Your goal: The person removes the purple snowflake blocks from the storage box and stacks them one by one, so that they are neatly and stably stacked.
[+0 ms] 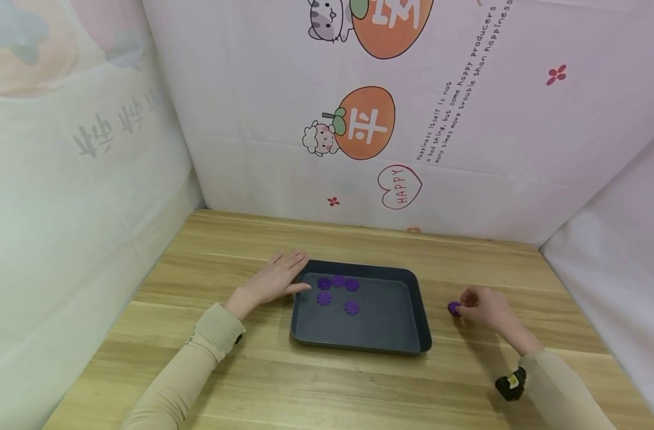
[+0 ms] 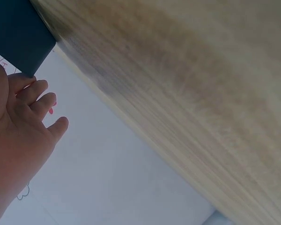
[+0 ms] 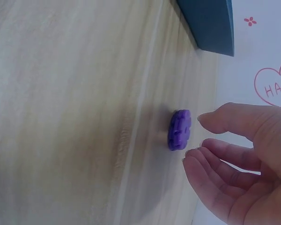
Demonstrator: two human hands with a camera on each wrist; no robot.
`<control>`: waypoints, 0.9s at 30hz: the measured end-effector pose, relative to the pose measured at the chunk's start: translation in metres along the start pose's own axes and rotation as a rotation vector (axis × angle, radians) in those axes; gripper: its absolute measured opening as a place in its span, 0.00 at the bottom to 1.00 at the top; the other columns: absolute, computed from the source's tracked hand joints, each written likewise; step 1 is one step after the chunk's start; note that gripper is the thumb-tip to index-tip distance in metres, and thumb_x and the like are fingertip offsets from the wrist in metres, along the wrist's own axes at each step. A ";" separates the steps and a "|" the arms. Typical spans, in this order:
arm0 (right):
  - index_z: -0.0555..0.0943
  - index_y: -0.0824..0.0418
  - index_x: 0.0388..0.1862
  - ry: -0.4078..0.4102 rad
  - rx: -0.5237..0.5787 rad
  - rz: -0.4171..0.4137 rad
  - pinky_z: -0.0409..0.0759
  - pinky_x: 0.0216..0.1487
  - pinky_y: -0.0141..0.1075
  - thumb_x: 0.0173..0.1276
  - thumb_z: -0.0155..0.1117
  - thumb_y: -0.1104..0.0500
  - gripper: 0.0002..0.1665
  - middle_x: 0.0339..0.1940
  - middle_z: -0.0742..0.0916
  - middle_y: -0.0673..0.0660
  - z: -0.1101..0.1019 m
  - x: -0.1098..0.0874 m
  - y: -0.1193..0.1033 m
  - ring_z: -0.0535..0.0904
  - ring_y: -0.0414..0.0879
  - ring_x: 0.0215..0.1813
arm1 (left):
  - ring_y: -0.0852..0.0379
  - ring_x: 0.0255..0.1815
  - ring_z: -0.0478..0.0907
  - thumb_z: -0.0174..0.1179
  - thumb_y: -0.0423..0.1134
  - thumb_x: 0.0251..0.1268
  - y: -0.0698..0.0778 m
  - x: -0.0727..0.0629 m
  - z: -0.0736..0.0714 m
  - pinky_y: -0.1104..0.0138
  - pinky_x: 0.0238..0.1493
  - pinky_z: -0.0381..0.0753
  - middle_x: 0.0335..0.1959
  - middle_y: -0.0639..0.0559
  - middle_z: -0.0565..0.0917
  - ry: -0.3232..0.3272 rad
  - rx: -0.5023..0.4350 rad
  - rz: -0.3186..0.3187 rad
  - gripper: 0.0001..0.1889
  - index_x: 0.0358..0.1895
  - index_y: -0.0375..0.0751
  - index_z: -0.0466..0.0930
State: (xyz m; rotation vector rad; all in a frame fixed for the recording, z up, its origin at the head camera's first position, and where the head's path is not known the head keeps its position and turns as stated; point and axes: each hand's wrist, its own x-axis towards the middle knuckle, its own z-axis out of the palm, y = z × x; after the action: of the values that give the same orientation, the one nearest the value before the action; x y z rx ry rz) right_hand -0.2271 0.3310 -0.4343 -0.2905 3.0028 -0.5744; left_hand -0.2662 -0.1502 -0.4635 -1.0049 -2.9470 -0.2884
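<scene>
A dark grey rectangular tray holds several purple, notched, gear-like discs, mostly toward its left and back. At the tray's back left corner rests my left hand, its fingers extended along the rim and its thumb reaching over the inside. The left wrist view shows that hand against the tray's outer wall. Right of the tray, another purple disc lies on the table. My right hand is over it; in the right wrist view, its thumb and fingers are parted just beside the disc.
The wood-grain table runs back to a printed white cloth hanging behind it. White cloth also hangs at the left and right. A small black device sits at the right wrist.
</scene>
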 end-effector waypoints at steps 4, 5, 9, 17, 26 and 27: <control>0.83 0.72 0.38 0.019 -0.010 -0.028 0.85 0.39 0.48 0.60 0.71 0.60 0.15 0.33 0.88 0.64 -0.002 0.001 -0.006 0.85 0.56 0.37 | 0.42 0.80 0.56 0.51 0.60 0.73 0.000 0.000 0.000 0.44 0.80 0.54 0.79 0.39 0.60 0.008 0.002 0.001 0.40 0.77 0.35 0.56; 0.83 0.72 0.38 0.019 -0.013 -0.035 0.85 0.39 0.49 0.60 0.71 0.60 0.15 0.33 0.88 0.64 -0.002 0.001 -0.008 0.85 0.56 0.37 | 0.42 0.80 0.56 0.51 0.59 0.73 0.000 0.000 0.000 0.43 0.80 0.54 0.79 0.39 0.60 0.009 0.002 0.002 0.40 0.77 0.35 0.56; 0.82 0.72 0.40 0.004 -0.024 -0.040 0.85 0.39 0.49 0.61 0.70 0.60 0.15 0.35 0.88 0.65 -0.004 0.003 -0.013 0.85 0.56 0.38 | 0.42 0.80 0.56 0.51 0.60 0.73 0.001 -0.001 -0.002 0.43 0.79 0.55 0.79 0.39 0.59 0.008 0.002 0.004 0.40 0.78 0.36 0.55; 0.82 0.73 0.41 0.009 -0.009 -0.065 0.85 0.38 0.47 0.62 0.69 0.62 0.14 0.35 0.88 0.66 -0.005 0.009 -0.025 0.85 0.56 0.37 | 0.43 0.80 0.56 0.49 0.61 0.74 0.001 0.000 -0.002 0.44 0.80 0.55 0.79 0.40 0.59 0.008 0.016 0.002 0.40 0.78 0.37 0.55; 0.81 0.73 0.42 -0.003 0.025 -0.089 0.85 0.39 0.48 0.64 0.68 0.62 0.14 0.36 0.87 0.66 -0.007 0.014 -0.040 0.85 0.56 0.37 | 0.42 0.80 0.56 0.50 0.60 0.74 0.003 -0.001 -0.003 0.44 0.79 0.55 0.79 0.39 0.59 0.013 0.018 0.002 0.40 0.78 0.36 0.55; 0.81 0.73 0.42 0.001 0.025 -0.092 0.85 0.39 0.49 0.64 0.68 0.62 0.14 0.35 0.88 0.66 -0.007 0.015 -0.041 0.85 0.56 0.37 | 0.42 0.80 0.56 0.50 0.60 0.74 0.003 -0.001 -0.003 0.44 0.79 0.55 0.79 0.39 0.59 0.012 0.018 0.001 0.40 0.78 0.36 0.55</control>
State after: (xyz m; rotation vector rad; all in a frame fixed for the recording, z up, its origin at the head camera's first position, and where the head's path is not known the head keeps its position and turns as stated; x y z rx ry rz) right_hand -0.2351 0.2930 -0.4131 -0.4287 2.9933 -0.6191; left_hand -0.2636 -0.1494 -0.4600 -0.9994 -2.9324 -0.2664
